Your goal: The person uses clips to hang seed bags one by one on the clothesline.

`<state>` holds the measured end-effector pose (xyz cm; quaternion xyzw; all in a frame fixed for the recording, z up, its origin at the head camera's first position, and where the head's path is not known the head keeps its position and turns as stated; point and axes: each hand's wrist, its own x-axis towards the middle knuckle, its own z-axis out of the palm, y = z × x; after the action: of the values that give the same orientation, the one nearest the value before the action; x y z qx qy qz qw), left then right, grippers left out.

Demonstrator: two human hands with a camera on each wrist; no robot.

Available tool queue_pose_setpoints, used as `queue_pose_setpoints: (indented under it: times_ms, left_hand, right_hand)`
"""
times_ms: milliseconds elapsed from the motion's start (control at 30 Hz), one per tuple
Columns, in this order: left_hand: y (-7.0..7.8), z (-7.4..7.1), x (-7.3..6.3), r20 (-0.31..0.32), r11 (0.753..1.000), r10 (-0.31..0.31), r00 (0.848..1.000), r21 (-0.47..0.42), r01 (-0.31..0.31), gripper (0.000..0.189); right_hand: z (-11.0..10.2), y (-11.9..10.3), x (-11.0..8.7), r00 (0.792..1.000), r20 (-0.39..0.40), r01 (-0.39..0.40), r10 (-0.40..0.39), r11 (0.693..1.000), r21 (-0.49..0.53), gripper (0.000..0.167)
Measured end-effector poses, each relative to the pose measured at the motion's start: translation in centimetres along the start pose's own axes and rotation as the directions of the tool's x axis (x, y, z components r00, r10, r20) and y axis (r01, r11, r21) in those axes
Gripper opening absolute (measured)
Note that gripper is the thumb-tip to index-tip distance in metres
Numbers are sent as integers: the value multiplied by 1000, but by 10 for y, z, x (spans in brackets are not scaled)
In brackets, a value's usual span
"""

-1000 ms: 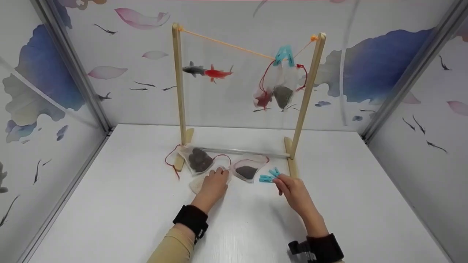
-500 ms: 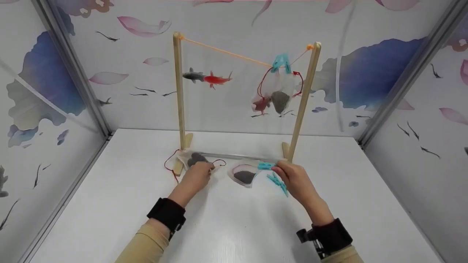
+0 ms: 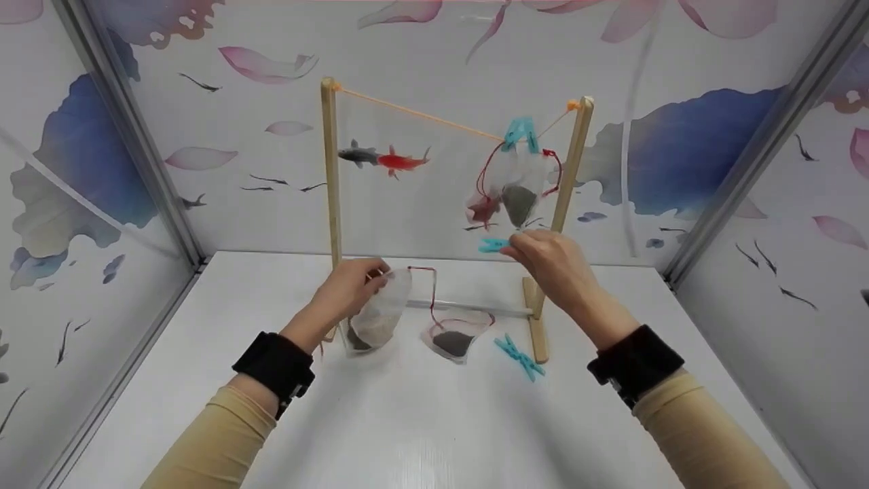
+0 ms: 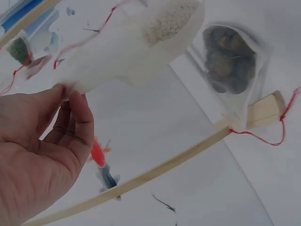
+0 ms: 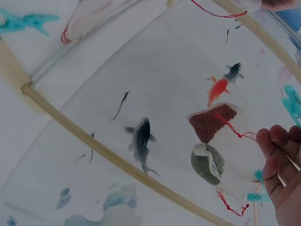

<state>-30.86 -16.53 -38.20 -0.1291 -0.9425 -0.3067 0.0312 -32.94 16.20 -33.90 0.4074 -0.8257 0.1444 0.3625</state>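
Note:
In the head view my left hand (image 3: 349,285) pinches the top of a translucent drawstring bag (image 3: 385,314), which hangs from the fingertips; the left wrist view shows pale grains (image 4: 171,21) in its bottom. A bag of dark round pieces (image 4: 230,61) lies behind it, mostly hidden in the head view. My right hand (image 3: 553,261) holds a light-blue clothespin (image 3: 493,245) between thumb and fingers, below the hanging bags. From the sagging orange cord (image 3: 421,114) hang a bag with green contents (image 3: 519,204) and one with reddish-brown contents (image 3: 483,209), under blue clothespins (image 3: 521,134).
Two wooden posts (image 3: 330,176) carry the cord, joined low down by a pale rod (image 3: 468,308). On the white table (image 3: 421,421) lie a bag with dark contents (image 3: 451,341) and crossed blue clothespins (image 3: 519,356). Printed walls (image 3: 231,204) enclose the back and sides.
My left hand has lifted the pale-grain bag off the table by its top. My right hand has put some clothespins down and risen toward the cord with one. The head view has tilted up.

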Motion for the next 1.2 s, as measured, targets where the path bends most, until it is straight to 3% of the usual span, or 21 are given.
queue_pose_setpoints:
  times_ms: [100, 300, 567, 700, 933, 1200]
  left_hand:
    - [15, -13, 16, -85, 999, 49, 995, -14, -51, 23]
    - [43, -34, 52, -249, 991, 120, 961, -25, -130, 23]
    - [63, -42, 91, -350, 987, 71, 934, -110, -116, 21]
    - [72, -41, 107, -400, 988, 58, 914, -108, -110, 19]
    - [88, -39, 131, -480, 991, 55, 875, -83, -108, 16]
    - [104, -38, 154, -534, 989, 61, 844, -80, -122, 15]
  right_hand:
    - [-9, 8, 25, 999, -27, 46, -48, 997, -56, 25]
    - [-23, 19, 73, 994, -58, 80, -97, 966, -244, 23]
    - [-26, 26, 117, 996, -58, 39, -61, 944, -327, 29]
    - [-27, 32, 136, 1000, -2, 2, -3, 930, -366, 31]
    - [-26, 42, 154, 987, 129, -35, 97, 910, -414, 33]
    - [-15, 53, 162, 977, 192, -5, 87, 922, -387, 33]
